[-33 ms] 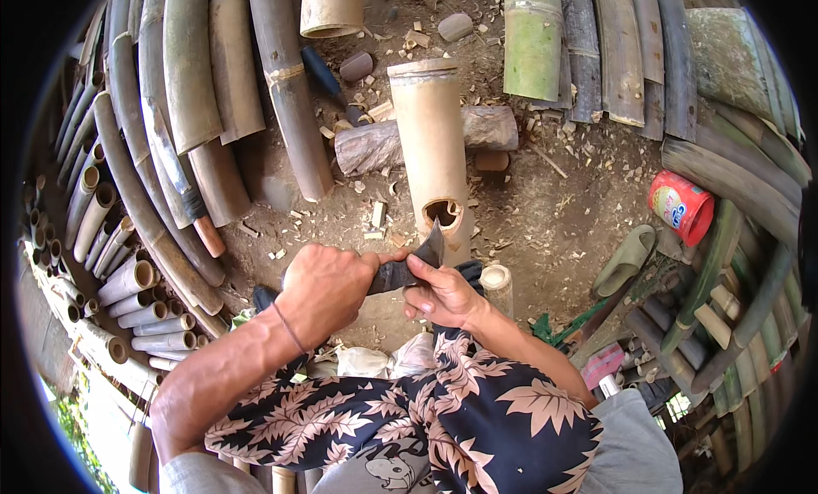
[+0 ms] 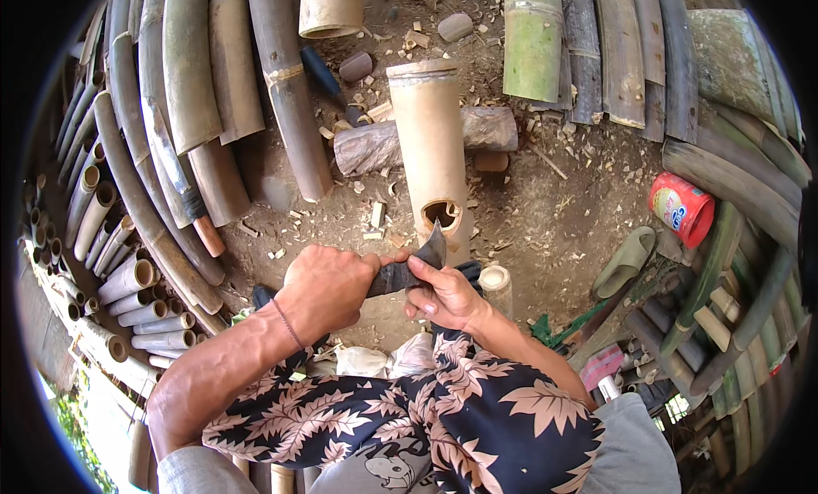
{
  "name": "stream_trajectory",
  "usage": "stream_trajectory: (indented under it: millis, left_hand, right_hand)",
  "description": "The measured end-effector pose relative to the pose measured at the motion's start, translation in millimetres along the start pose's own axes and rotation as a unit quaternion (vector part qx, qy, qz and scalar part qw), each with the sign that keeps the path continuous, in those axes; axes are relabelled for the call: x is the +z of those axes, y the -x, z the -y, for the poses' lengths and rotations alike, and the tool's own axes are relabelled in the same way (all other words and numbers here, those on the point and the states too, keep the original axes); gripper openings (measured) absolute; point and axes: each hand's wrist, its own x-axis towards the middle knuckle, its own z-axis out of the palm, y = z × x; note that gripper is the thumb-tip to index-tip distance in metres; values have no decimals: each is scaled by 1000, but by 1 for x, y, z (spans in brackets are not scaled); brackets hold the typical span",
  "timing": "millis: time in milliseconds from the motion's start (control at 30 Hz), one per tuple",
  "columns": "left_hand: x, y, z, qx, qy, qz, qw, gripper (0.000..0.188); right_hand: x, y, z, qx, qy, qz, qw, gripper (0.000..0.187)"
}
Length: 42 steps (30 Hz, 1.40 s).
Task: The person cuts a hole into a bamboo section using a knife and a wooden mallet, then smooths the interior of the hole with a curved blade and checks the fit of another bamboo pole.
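My left hand is closed in a fist round the handle end of a dark curved knife. My right hand pinches the blade between thumb and fingers. The knife's tip points up at the near end of a peeled, pale bamboo section. A round hole with a rough rim is cut through the bamboo's wall there. Whether the tip touches the rim I cannot tell. The far part of the bamboo rests across a weathered log. The knife's handle is hidden in my left fist.
Another knife leans on the bamboo poles at left. Split bamboo pieces lie at the back right. To the right are a red can and a green sandal. Shavings litter the dirt floor. A short bamboo tube stands near my right hand.
My left forearm has shifted very slightly to the left. Both hands keep the same hold on the knife, and the bamboo has hardly moved.
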Motion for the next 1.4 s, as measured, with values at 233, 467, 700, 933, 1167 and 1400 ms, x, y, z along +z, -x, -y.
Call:
stream_trajectory:
  millis: [233,467,700,933,1167,1400]
  left_hand:
    - [114,-40,-69,-72,286,-146,944,49]
    - [123,-44,-61,-96,186,-220,953,51]
    - [-21,-16,8,8,-9,45,999,30]
    - [110,-52,-76,-108,394,-78,909,48]
    - [132,-60,-122,-58,560,-293,773,70]
    - [128,-43,-14,-227,399,-306,834,33]
  right_hand:
    - [-10,26,13,-143,305,-243,910,24]
    - [-46,12,-9,-138,209,-197,948,24]
    - [16,8,10,-21,12,-59,998,28]
    - [5,23,18,-163,354,-286,875,25]
    - [20,57,20,-187,591,-303,724,37]
    - [41,-22,20,-73,405,-178,894,26]
